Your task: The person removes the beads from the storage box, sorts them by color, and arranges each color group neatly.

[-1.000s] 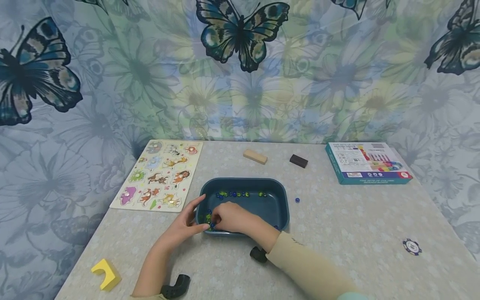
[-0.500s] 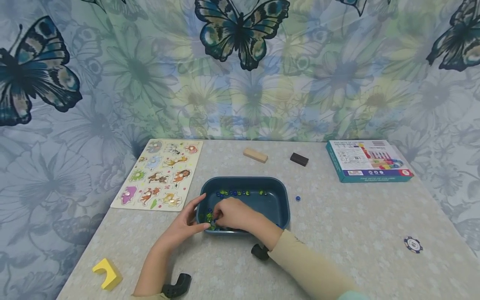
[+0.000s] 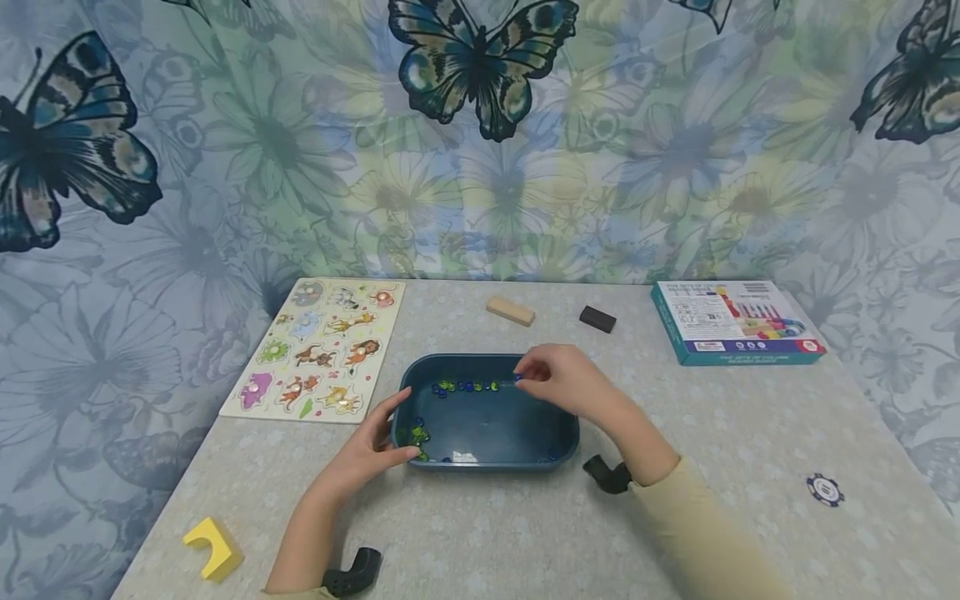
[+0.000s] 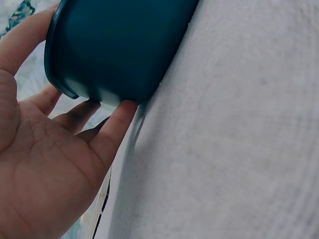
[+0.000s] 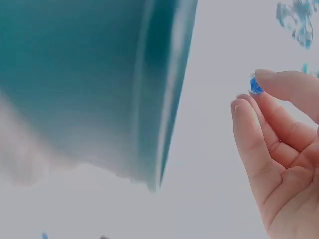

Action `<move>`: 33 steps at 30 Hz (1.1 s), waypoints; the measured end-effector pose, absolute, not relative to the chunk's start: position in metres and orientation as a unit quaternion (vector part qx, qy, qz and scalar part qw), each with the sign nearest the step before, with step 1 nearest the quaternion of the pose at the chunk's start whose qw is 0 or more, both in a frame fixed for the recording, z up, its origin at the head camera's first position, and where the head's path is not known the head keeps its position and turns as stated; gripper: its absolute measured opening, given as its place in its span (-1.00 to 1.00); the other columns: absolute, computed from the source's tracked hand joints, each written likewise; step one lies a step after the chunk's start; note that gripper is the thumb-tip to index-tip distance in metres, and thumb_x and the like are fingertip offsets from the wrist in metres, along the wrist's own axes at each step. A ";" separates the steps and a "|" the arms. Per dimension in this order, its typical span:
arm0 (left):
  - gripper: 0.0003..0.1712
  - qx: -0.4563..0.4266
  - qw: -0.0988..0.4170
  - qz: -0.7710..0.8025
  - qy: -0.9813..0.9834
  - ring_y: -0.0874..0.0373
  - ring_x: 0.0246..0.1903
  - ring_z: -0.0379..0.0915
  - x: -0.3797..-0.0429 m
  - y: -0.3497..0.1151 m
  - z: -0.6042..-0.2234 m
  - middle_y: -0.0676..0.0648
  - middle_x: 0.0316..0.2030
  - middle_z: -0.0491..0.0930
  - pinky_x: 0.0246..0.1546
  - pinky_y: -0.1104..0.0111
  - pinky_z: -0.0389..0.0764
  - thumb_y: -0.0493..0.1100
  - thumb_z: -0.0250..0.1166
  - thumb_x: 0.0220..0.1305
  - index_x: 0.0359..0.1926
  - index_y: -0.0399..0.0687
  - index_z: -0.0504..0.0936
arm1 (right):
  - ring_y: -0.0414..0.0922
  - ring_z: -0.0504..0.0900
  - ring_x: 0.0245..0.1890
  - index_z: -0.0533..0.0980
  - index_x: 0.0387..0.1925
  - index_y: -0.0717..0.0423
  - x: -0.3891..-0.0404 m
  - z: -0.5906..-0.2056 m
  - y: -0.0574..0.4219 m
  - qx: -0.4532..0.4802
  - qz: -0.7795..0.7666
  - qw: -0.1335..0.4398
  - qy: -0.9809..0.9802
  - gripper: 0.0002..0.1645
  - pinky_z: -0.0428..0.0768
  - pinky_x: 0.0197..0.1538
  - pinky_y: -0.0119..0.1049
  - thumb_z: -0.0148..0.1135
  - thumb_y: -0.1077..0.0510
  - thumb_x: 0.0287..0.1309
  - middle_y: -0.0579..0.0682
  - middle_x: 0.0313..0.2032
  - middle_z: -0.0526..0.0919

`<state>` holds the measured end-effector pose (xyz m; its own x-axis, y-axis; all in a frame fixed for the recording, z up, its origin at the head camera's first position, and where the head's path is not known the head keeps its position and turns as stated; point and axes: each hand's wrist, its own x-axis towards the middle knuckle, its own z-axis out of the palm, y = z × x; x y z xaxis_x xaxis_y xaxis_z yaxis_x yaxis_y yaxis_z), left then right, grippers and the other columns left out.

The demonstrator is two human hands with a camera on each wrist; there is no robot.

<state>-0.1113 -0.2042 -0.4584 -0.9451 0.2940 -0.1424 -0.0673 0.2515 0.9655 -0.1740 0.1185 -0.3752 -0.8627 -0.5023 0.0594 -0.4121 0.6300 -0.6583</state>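
Note:
A dark blue rectangular tub (image 3: 487,464) stands in the middle of the table. My left hand (image 3: 370,446) holds its near-left corner, thumb at the near rim and other fingers against the outer wall (image 4: 114,74). Between thumb and fingertips my right hand (image 3: 573,385) pinches a small blue glass bead (image 5: 256,85), over the tub's far-right part. Inside, several green and blue beads (image 3: 468,387) form a row along the far side. More green beads (image 3: 420,435) cluster at the left end. The right hand hides the tub's far-right corner.
An animal puzzle board (image 3: 315,350) lies at the back left. Behind the tub are a wooden block (image 3: 511,312) and a black block (image 3: 597,319). A game box (image 3: 738,325) is at the back right, a poker chip (image 3: 826,490) at right, a yellow arch block (image 3: 213,550) front left.
My right hand has lifted out of the tub's left end and moved right and away, a blue bead in its fingertips. The left hand stays at the corner.

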 end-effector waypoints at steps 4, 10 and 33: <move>-0.06 0.070 0.147 0.604 0.781 -0.24 0.38 -0.22 -0.111 -0.205 -0.459 -0.07 0.44 -0.15 0.24 -0.13 0.05 -0.19 0.37 0.11 0.42 0.26 0.05 | -0.20 0.55 -0.38 0.61 -0.28 0.04 -0.179 -0.377 0.160 -0.203 -0.337 0.046 0.918 -0.87 0.54 -0.34 -0.29 0.29 0.11 0.12 -0.13 -0.41 0.60; -0.05 0.071 0.141 0.602 0.783 -0.26 0.38 -0.24 -0.109 -0.206 -0.458 -0.08 0.44 -0.16 0.24 -0.14 0.03 -0.19 0.37 0.10 0.42 0.25 0.05 | -0.15 0.49 -0.41 0.60 -0.30 0.11 -0.184 -0.400 0.210 -0.136 -0.311 0.070 0.938 -0.86 0.49 -0.35 -0.29 0.27 0.14 0.11 -0.07 -0.45 0.58; -0.05 0.066 0.146 0.601 0.783 -0.27 0.38 -0.25 -0.109 -0.202 -0.455 -0.10 0.44 -0.16 0.24 -0.15 0.00 -0.19 0.37 0.10 0.42 0.21 0.04 | -0.14 0.43 -0.46 0.59 -0.39 0.12 -0.187 -0.437 0.223 -0.095 -0.236 0.127 0.959 -0.94 0.44 -0.34 -0.28 0.31 0.22 0.04 -0.07 -0.51 0.53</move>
<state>-0.1092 -0.2019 -0.4552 -0.9487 0.2790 -0.1486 -0.0713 0.2690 0.9605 -0.1868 0.2233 -0.4370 -0.9494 -0.2427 -0.1993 -0.1226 0.8708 -0.4761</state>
